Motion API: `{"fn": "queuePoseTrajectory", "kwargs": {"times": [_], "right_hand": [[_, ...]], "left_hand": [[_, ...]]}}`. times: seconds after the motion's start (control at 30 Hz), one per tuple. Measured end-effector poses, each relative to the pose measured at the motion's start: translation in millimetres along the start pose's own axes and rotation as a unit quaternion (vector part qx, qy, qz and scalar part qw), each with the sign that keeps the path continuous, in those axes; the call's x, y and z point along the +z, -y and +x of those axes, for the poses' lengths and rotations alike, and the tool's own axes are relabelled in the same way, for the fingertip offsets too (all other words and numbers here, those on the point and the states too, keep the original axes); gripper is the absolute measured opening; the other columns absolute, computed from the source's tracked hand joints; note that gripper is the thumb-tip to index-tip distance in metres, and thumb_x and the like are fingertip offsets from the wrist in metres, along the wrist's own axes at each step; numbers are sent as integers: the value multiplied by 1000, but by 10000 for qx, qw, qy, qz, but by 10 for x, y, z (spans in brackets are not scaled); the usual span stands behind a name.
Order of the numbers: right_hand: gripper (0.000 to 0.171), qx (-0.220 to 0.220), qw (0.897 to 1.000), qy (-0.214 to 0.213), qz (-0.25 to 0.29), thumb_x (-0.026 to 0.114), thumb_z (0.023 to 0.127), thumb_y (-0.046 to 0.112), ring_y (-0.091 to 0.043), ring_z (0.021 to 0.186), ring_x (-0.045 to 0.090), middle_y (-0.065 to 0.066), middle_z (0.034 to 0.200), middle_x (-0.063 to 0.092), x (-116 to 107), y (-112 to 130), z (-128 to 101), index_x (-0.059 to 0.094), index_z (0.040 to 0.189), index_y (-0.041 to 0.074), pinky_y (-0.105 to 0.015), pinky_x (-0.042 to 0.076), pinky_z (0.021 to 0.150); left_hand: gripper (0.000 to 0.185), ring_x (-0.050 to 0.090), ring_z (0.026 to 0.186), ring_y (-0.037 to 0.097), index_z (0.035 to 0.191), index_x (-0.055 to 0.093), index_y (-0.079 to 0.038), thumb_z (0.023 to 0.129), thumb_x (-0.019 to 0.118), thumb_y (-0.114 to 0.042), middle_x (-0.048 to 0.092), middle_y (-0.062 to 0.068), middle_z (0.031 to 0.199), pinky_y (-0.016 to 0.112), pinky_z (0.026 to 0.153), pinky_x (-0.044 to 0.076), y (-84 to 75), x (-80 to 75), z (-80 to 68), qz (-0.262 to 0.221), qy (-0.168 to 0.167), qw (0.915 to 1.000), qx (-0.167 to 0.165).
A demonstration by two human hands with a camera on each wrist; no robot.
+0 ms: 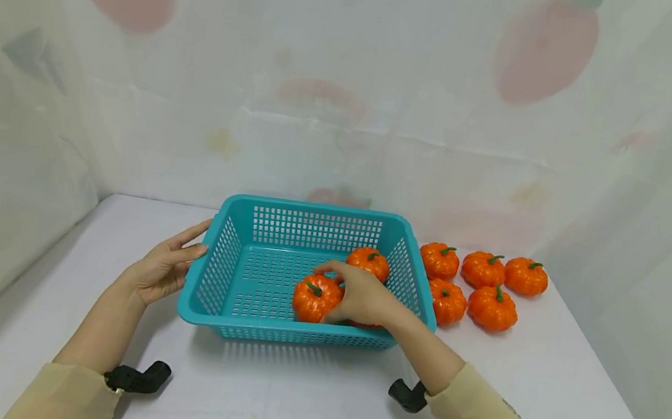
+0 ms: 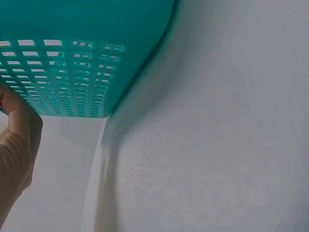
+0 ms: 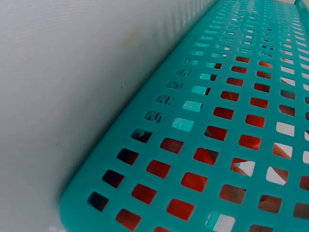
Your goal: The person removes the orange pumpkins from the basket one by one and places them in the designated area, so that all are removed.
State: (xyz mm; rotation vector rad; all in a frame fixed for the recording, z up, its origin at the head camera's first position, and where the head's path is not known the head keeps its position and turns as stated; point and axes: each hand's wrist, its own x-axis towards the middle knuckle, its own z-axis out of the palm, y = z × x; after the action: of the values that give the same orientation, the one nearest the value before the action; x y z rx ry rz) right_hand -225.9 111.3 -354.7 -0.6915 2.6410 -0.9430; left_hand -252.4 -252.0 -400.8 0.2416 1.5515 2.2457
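A turquoise plastic basket (image 1: 264, 326) with slotted walls stands on the table. My left hand (image 1: 165, 267) holds its left rim; in the left wrist view, that hand's bent fingers (image 2: 19, 113) reach the slotted wall. Inside the basket, my right hand (image 1: 364, 298) grips a small orange pumpkin (image 1: 311, 301) with a green stem, thumb on the near side and fingers over the far side. A second pumpkin (image 1: 369, 262) lies behind that hand, and a bit of orange shows beneath the wrist. Through the slots in the right wrist view, an orange pumpkin (image 3: 193, 181) shows in pieces.
Several more orange pumpkins (image 1: 493, 309) lie on the white table (image 1: 278, 405) to the right of the basket, the closest pumpkin (image 1: 446, 304) right beside its wall. A pale printed curtain (image 1: 393, 101) hangs behind and along both sides.
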Motion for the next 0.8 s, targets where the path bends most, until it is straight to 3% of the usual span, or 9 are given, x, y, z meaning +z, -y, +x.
{"fn": "queuePoseTrajectory", "kwargs": {"times": [0.27,0.47,0.8], "right_hand": [[77,14,9987,-199,479,89,68,13,-29,116,55,-12,133,57,-91,-50,-26,55,136,25,-38,59,86],[74,56,9975,-352,614,88,73,18,-28,122,51,-8,133,57,-195,-88,-60,54,138,29,-40,59,89],[83,319,9880,-799,1282,86,77,26,-39,134,47,-11,147,47,-432,-145,-152,43,147,35,-51,55,100]], "left_hand": [[68,70,91,10,161,3,-20,106,40,-6,60,-1,114,27,76,63,-4,-2,-2,-28,-5,10000,-13],[68,71,91,10,161,3,-19,106,40,-6,60,-1,115,27,76,63,-6,-3,-3,-31,-10,10000,10],[67,71,91,10,161,4,-20,105,41,-7,59,-1,115,27,77,63,4,-11,4,100,-30,9999,10]]}}
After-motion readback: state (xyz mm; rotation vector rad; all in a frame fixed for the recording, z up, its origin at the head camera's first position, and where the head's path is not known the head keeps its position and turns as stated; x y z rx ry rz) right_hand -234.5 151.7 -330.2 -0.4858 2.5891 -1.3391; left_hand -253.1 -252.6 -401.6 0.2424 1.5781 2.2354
